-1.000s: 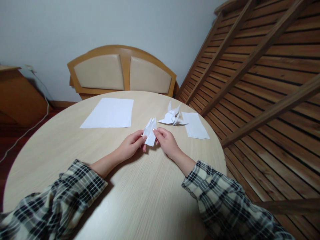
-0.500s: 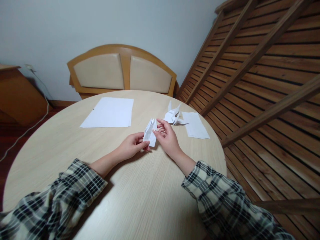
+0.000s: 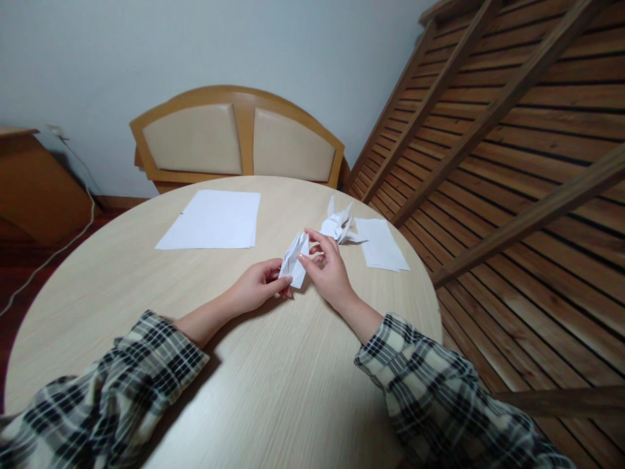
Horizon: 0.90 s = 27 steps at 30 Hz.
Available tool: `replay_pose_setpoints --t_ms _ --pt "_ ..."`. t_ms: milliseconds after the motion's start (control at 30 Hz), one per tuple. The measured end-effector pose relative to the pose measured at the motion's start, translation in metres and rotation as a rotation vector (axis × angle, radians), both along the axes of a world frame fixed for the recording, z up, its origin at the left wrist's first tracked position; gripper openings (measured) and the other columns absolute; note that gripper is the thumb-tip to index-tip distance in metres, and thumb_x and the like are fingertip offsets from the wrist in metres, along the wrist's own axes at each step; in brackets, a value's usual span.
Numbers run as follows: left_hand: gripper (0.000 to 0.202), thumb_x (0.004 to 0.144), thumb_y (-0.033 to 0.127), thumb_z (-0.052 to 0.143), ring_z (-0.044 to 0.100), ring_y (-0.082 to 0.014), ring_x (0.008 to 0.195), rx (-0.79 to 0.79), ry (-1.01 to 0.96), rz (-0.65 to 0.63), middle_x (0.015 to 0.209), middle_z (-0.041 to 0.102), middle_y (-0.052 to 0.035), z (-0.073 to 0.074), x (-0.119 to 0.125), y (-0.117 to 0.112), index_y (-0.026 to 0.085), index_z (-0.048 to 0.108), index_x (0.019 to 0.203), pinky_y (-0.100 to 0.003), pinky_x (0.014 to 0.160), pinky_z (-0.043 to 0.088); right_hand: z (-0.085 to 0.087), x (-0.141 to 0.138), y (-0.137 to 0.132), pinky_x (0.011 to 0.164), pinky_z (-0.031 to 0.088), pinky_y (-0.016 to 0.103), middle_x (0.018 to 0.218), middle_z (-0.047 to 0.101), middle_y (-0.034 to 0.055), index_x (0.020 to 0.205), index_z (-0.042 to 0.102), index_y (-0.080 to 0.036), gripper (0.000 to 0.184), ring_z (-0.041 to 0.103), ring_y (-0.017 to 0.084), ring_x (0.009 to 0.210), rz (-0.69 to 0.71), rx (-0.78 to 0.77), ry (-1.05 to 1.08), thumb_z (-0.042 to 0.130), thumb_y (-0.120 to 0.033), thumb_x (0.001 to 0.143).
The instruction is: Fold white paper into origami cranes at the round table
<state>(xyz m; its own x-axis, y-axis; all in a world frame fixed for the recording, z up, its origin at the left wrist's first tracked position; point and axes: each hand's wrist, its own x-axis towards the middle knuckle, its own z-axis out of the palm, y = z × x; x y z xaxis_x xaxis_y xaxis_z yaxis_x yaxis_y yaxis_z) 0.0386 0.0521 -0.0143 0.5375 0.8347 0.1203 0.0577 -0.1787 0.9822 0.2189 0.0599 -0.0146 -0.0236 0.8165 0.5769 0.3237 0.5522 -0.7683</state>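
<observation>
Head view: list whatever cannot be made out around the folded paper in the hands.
- Folded paper: creases too small to read; lower corner covered by fingers of the left hand.
- Paper figure behind it: near side hidden by the right hand.
- Sleeves: cut off by the bottom edge.
- Chair: seat hidden behind the table.

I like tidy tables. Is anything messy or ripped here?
Nothing stands out. The big sheet and small sheet lie flat, a folded figure rests between them, the left hand and right hand hold folded paper.
</observation>
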Motion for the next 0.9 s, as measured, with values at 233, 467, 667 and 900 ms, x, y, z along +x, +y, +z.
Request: replay_pose_setpoints --t_ms 233,467,667,900 --pt "0.021 0.083 0.031 0.065 0.062 -0.0134 0.064 -0.013 0.01 0.005 0.074 0.063 -0.0025 0.0013 -0.0005 -0.0005 0.012 0.06 0.093 -0.028 0.062 0.051 0.0018 -0.0003 -0.0014 0.072 0.054 0.032 0.114 0.053 0.006 0.117 0.056 -0.029 0.038 0.057 0.017 0.091 0.004 0.03 -0.001 0.063 -0.017 0.082" --pt "0.021 0.083 0.029 0.064 0.062 -0.0132 0.065 -0.021 0.011 0.015 0.074 0.063 -0.0023 0.0018 -0.0004 -0.0007 0.012 0.059 0.094 -0.028 0.064 0.05 0.0007 -0.0016 -0.0007 0.071 0.053 0.032 0.108 0.054 0.0054 0.102 0.057 -0.024 0.023 0.057 0.017 0.092 0.005 0.03 0.02 0.064 -0.018 0.08" --pt "0.02 0.085 0.029 0.062 0.064 -0.014 0.065 -0.026 -0.004 0.038 0.073 0.066 -0.003 -0.0009 -0.0009 0.001 0.013 0.058 0.096 -0.029 0.064 0.051 -0.0006 -0.0009 -0.0006 0.075 0.054 0.033 0.114 0.053 0.0065 0.093 0.064 -0.022 0.012 0.058 0.017 0.094 0.031 -0.04 -0.009 0.067 -0.025 0.081" --pt "0.018 0.084 0.028 0.062 0.063 -0.0136 0.062 -0.006 -0.043 0.121 0.071 0.069 -0.0038 0.0022 -0.0004 0.0026 0.013 0.059 0.093 -0.027 0.062 0.05 -0.0019 0.0007 -0.0007 0.08 0.055 0.034 0.119 0.052 0.007 0.09 0.072 -0.025 0.012 0.053 0.021 0.117 0.122 -0.087 -0.001 0.068 -0.019 0.08"
